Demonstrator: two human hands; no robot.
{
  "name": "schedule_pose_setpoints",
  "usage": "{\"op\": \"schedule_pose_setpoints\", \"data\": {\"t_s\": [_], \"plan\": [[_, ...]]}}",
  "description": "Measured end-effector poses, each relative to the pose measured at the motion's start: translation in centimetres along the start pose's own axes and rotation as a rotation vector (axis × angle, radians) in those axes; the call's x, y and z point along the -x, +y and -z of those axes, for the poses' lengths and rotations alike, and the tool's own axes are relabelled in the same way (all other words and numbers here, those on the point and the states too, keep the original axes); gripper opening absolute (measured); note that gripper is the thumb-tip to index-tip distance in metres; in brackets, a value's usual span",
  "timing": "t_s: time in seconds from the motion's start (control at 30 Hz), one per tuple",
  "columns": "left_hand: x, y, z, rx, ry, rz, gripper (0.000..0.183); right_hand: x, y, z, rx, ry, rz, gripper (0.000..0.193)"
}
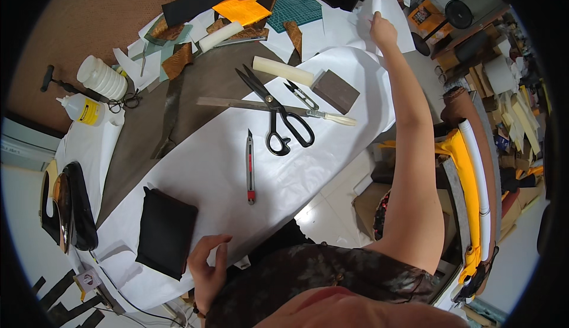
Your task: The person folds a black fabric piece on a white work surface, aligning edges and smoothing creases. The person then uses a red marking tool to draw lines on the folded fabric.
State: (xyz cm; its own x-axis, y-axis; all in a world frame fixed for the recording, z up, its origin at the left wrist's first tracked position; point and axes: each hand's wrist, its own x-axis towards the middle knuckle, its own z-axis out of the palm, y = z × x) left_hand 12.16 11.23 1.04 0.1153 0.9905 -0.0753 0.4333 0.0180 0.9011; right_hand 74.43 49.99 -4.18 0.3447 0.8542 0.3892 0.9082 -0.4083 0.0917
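Stretched to the far right, my right hand (384, 32) is closed on the raised, curling end of a white sheet (388, 8). My left hand (207, 268) is at the table's near edge, fingers loosely bent and apart, holding nothing. Just left of it lies a black flat pouch (166, 233). A grey and red utility knife (250, 171) rests in the middle of the white-covered table (201, 174). Beyond it, large black-handled scissors (272, 105) lie partly open across a flat metal ruler (228, 103). Thread snips (301, 95), a brush (332, 117) and a brown block (335, 92) sit nearby.
Farther back are a cream bar (283, 71), a green cutting mat (294, 5), and leather and fabric scraps (178, 61). Left stand a glue bottle (83, 110), a white ribbed container (102, 77) and an iron (68, 206). Yellow fabric (465, 185) hangs at right.
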Motion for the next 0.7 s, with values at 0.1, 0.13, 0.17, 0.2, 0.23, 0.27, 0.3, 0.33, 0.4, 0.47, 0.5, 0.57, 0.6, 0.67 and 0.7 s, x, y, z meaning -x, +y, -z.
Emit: {"op": "schedule_pose_setpoints", "data": {"t_s": [0.1, 0.13, 0.17, 0.2, 0.23, 0.27, 0.3, 0.33, 0.4, 0.47, 0.5, 0.57, 0.6, 0.67, 0.7], "plan": [[0.3, -0.1, 0.1, 0.002, 0.024, 0.002, 0.015, 2.0, 0.0, 1.7, -0.215, -0.01, 0.053, 0.02], [0.5, -0.1, 0.1, 0.003, 0.031, 0.004, 0.015, 2.1, 0.3, 1.9, -0.285, -0.024, 0.118, 0.02], [0.6, -0.1, 0.1, 0.003, 0.026, -0.007, 0.015, 2.2, 0.7, 2.3, -0.356, -0.039, 0.185, 0.021], [0.6, 0.0, 0.1, 0.002, 0.014, -0.017, 0.015, 2.4, 1.3, 2.4, -0.425, -0.057, 0.248, 0.022], [0.7, 0.1, 0.1, 0.002, 0.003, -0.027, 0.015, 2.2, 1.7, 2.6, -0.451, -0.116, 0.306, 0.023], [0.7, 0.1, 0.1, 0.004, -0.001, -0.033, 0.015, 1.9, 2.0, 2.8, -0.469, -0.244, 0.329, 0.024], [0.8, 0.2, 0.1, 0.006, -0.004, -0.041, 0.015, 1.4, 2.4, 3.1, -0.487, -0.37, 0.352, 0.024], [0.9, 0.2, 0.1, 0.009, -0.007, -0.05, 0.015, 1.1, 2.7, 3.2, -0.504, -0.496, 0.374, 0.024], [1.4, 0.3, 0.3, -0.001, -0.001, -0.06, 0.015, 1.2, 2.3, 3.7, -0.433, -0.562, 0.388, 0.024], [1.9, 0.3, 0.5, -0.017, 0.009, -0.056, 0.015, 2.1, 0.3, 5.2, -0.245, -0.482, 0.407, 0.024], [2.2, 0.2, 0.5, -0.008, 0.015, -0.062, 0.015, 2.3, -0.1, 5.2, -0.28, -0.404, 0.344, 0.025], [2.5, 0.1, 0.5, 0.008, 0.029, -0.072, 0.016, 2.6, -0.8, 4.6, -0.35, -0.248, 0.219, 0.029], [2.7, 0.2, 0.6, 0.012, 0.02, -0.076, 0.016, 2.9, -1.0, 3.8, -0.267, -0.332, 0.303, 0.033], [2.8, 0.5, 0.7, 0.024, -0.006, -0.095, 0.016, 3.3, -0.6, 1.8, -0.093, -0.492, 0.461, 0.043], [2.7, 0.5, 0.8, 0.026, -0.018, -0.105, 0.016, 3.2, 0.6, 0.0, -0.121, -0.476, 0.489, 0.045]]}}
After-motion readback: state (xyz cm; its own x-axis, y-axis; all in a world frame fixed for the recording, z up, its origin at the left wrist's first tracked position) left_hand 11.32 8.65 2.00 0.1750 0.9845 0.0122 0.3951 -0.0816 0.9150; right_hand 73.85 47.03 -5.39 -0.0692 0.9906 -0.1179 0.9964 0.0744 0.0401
